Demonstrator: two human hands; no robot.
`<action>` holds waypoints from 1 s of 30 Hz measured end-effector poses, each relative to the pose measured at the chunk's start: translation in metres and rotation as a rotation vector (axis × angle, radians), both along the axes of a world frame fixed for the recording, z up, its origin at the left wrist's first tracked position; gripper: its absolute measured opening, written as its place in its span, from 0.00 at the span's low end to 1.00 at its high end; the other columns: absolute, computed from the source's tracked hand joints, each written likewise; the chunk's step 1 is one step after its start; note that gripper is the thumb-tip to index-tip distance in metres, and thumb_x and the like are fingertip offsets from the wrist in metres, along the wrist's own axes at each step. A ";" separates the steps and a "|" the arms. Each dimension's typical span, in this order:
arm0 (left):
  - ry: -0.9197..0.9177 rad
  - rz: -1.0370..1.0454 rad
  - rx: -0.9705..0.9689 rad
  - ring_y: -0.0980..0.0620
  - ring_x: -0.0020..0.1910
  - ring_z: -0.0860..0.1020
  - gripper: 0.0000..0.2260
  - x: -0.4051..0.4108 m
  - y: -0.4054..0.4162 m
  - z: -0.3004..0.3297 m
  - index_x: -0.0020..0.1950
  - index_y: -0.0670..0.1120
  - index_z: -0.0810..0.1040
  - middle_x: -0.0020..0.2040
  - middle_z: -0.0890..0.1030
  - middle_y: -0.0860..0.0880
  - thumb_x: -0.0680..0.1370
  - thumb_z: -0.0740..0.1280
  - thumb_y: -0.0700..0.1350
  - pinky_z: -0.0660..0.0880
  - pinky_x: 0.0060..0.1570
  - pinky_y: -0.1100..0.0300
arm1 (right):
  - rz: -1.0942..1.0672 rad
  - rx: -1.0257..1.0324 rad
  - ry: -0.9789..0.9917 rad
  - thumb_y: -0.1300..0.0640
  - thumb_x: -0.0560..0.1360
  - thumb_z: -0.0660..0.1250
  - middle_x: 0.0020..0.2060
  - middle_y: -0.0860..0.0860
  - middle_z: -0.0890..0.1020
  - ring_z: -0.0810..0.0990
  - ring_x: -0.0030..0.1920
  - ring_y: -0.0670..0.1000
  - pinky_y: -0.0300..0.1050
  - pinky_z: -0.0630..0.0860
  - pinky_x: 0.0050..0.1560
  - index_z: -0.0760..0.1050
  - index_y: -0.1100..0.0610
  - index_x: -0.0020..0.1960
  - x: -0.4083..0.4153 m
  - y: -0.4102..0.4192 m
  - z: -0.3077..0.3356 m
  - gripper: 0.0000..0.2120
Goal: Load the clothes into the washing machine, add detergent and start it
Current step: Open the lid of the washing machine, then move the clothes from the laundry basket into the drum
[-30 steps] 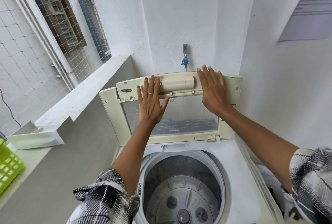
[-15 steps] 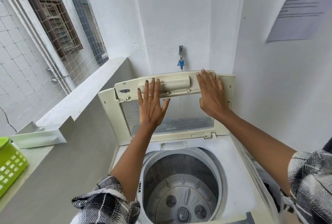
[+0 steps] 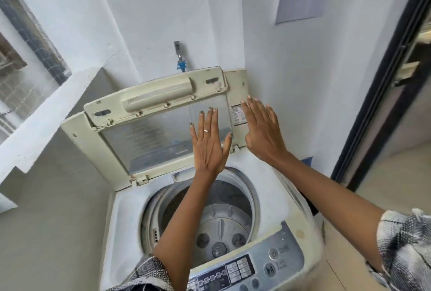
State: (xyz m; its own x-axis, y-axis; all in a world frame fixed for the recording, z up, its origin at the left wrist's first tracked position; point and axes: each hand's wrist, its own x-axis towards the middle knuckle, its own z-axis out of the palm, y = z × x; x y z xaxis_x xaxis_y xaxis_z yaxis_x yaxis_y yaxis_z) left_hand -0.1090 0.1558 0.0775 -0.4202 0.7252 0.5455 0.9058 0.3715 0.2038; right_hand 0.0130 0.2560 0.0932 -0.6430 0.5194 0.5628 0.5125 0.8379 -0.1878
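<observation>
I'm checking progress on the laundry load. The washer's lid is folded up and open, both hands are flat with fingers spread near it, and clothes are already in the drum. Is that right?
Not quite: the drum holds no clothes; the head view shows its bare agitator plate. The rest stands: the lid is folded up, and the left hand and right hand are flat with fingers spread near it.

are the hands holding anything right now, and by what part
Nothing is held. The left hand and right hand are both flat with straight fingers in front of the raised lid; contact cannot be told.

Raised lid [image 3: 149, 113] behind drum [image 3: 205, 216]; control panel [image 3: 251, 267] in front.
</observation>
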 end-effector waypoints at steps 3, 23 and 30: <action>-0.050 -0.048 -0.037 0.49 0.78 0.45 0.30 0.031 0.018 -0.015 0.78 0.47 0.49 0.79 0.51 0.49 0.81 0.55 0.56 0.36 0.75 0.49 | -0.044 -0.020 -0.015 0.65 0.72 0.61 0.77 0.56 0.55 0.53 0.77 0.57 0.55 0.48 0.75 0.53 0.58 0.77 0.032 0.014 -0.017 0.35; -0.498 -0.096 -0.282 0.52 0.78 0.51 0.31 0.297 0.169 -0.133 0.78 0.46 0.51 0.78 0.55 0.50 0.79 0.60 0.50 0.43 0.76 0.53 | -0.108 -0.326 -0.230 0.67 0.69 0.68 0.71 0.61 0.68 0.67 0.71 0.61 0.60 0.62 0.70 0.65 0.64 0.72 0.278 0.185 -0.152 0.32; -0.640 0.018 -0.577 0.51 0.78 0.50 0.31 0.291 0.181 -0.199 0.79 0.47 0.48 0.79 0.53 0.49 0.79 0.58 0.52 0.43 0.76 0.52 | -0.043 -0.466 -0.373 0.68 0.68 0.64 0.73 0.60 0.64 0.63 0.73 0.60 0.58 0.58 0.72 0.62 0.62 0.73 0.268 0.204 -0.209 0.33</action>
State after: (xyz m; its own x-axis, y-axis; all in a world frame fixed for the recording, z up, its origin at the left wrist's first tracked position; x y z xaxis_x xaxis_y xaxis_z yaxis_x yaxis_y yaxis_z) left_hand 0.1825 0.3364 -0.1211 -0.5354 0.8061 -0.2520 0.6736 0.5876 0.4483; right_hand 0.2811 0.4603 -0.1157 -0.7263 0.6873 0.0096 0.6462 0.6875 -0.3312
